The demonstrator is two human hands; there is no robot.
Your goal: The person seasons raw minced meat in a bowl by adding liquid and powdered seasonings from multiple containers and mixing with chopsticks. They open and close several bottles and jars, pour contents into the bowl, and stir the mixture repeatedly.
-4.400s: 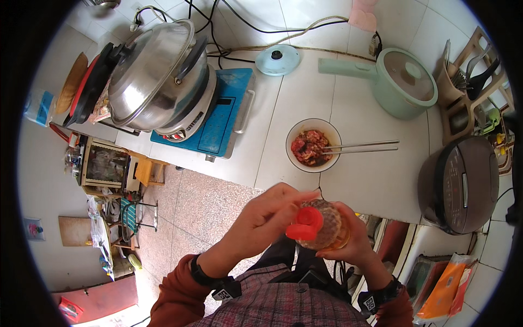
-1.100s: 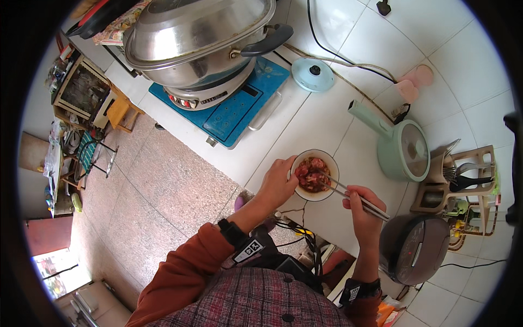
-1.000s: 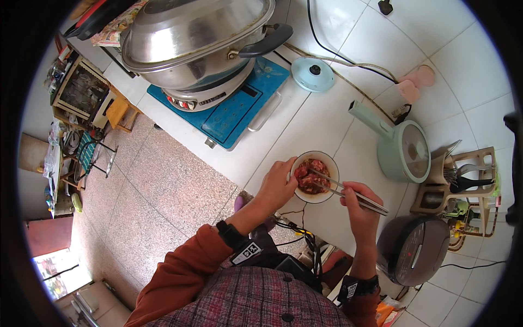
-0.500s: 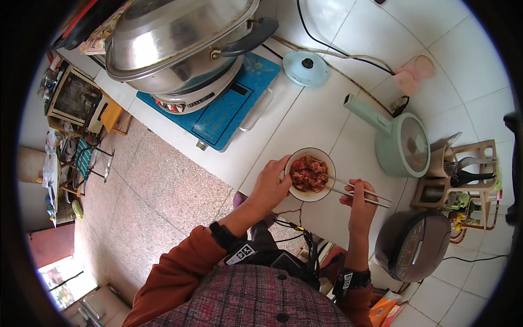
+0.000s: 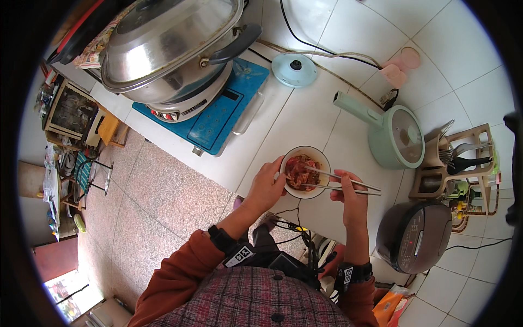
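- The left hand [image 5: 268, 184] is curled against the near-left rim of a small white bowl [image 5: 322, 159], fingers closed on its side — most likely to steady it while the other hand works inside.
- The bowl sits on the white tiled desk [image 5: 305, 117], close to its front edge and right in front of the person; it is filled with reddish chopped meat.
- The right hand [image 5: 348, 192] grips a pair of chopsticks [image 5: 348, 184], fingers pinched around their upper part; the tips reach leftward into the meat, while the handle ends stick out to the right past the hand.
- Holding the sticks nearly flat over the rim suits stirring or turning the meat rather than lifting a piece.
- Behind the bowl and well apart: a mint-green pot with a long handle [image 5: 393, 136], its lid on, and a small pale-blue lid [image 5: 294, 70] lying alone on the desk.
- To the left, a large steel steamer pot [image 5: 169, 49] stands on a blue induction hob [image 5: 215, 114], out of the way of the hands.
- At the right, a dark rice cooker [image 5: 414, 235] sits near a wooden utensil rack [image 5: 457, 161] — both beyond easy reach of the bowl.
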